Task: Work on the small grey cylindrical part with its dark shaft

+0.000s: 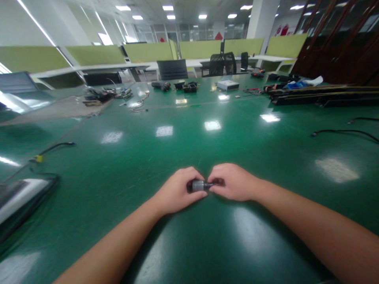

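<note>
Low over the green table, a small grey and black cylindrical part [198, 185] with a narrower dark end lies between my hands; its exact kind cannot be made out. My left hand [182, 190] is closed around the thicker body, thumb in front and fingers behind. At the narrow end, my right hand [231, 182] pinches with thumb and fingertips. The fingers of both hands cover part of the piece. Its long axis runs roughly left to right.
The glossy green table [142, 154] reaches far forward. A dark cable [56, 146] and a white, black-edged device [22, 193] are at left. Long black strips [319, 96], a black cable [343, 131], a silver box [227, 85] and a heap of parts [102, 94] lie farther away.
</note>
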The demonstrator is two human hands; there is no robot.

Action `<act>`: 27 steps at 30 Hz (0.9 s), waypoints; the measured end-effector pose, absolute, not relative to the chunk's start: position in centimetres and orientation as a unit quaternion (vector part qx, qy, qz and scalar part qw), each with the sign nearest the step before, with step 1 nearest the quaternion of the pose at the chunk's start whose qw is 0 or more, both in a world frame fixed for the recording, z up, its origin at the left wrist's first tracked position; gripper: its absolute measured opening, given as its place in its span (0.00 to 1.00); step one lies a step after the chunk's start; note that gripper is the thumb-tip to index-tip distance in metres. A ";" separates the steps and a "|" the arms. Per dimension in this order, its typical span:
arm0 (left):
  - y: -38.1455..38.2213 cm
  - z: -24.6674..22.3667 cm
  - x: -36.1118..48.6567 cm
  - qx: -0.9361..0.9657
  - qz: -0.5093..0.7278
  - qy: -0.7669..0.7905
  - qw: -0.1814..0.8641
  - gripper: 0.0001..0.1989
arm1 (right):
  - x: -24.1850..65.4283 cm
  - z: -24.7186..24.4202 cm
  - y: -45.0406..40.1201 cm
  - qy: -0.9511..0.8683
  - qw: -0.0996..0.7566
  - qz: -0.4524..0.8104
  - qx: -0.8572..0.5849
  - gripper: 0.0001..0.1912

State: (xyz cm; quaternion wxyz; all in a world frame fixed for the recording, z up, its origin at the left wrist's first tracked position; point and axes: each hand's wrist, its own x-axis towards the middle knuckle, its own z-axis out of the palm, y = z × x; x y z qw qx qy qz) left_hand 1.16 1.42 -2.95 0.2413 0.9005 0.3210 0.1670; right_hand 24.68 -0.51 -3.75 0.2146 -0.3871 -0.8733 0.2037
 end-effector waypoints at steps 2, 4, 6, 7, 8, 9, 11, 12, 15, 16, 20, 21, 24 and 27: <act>1.4 -2.9 1.1 0.900 0.164 0.324 0.240 0.11 | 24.8 -3.6 -0.5 -0.872 0.213 0.204 -0.391 0.04; 1.4 -2.9 1.1 0.899 0.165 0.328 0.239 0.11 | 25.0 -3.5 -0.5 -0.872 0.208 0.205 -0.393 0.04; 1.3 -2.9 1.0 0.897 0.166 0.333 0.238 0.11 | 25.2 -3.4 -0.5 -0.871 0.203 0.209 -0.396 0.04; 1.3 -2.9 1.0 0.897 0.166 0.333 0.239 0.11 | 25.3 -3.3 -0.6 -0.870 0.200 0.212 -0.398 0.04; 1.3 -2.9 1.0 0.896 0.167 0.334 0.239 0.11 | 25.4 -3.2 -0.6 -0.869 0.198 0.214 -0.400 0.04; 1.3 -2.9 1.0 0.895 0.168 0.335 0.241 0.11 | 25.5 -3.2 -0.6 -0.869 0.195 0.215 -0.401 0.04; 1.2 -2.8 1.0 0.894 0.170 0.336 0.244 0.11 | 25.7 -3.0 -0.6 -0.870 0.188 0.215 -0.402 0.04; 1.2 -2.8 1.0 0.893 0.171 0.337 0.245 0.11 | 25.8 -3.0 -0.5 -0.871 0.185 0.214 -0.402 0.03; 1.2 -2.9 0.8 0.892 0.172 0.336 0.249 0.11 | 26.1 -2.8 -0.5 -0.872 0.177 0.216 -0.403 0.03; 1.2 -2.9 0.7 0.892 0.172 0.336 0.249 0.11 | 26.3 -2.7 -0.5 -0.871 0.175 0.219 -0.403 0.03; 1.0 -2.9 0.5 0.892 0.171 0.336 0.250 0.11 | 27.2 -2.3 -0.2 -0.863 0.159 0.241 -0.416 0.04; 1.0 -2.9 0.4 0.891 0.171 0.337 0.250 0.11 | 27.4 -2.2 -0.1 -0.858 0.153 0.245 -0.424 0.05; 0.8 -2.8 0.2 0.891 0.171 0.339 0.248 0.11 | 27.8 -2.0 0.0 -0.847 0.146 0.259 -0.442 0.06; 0.8 -2.6 0.3 0.893 0.172 0.335 0.248 0.11 | 27.7 -1.9 -0.1 -0.844 0.150 0.274 -0.435 0.06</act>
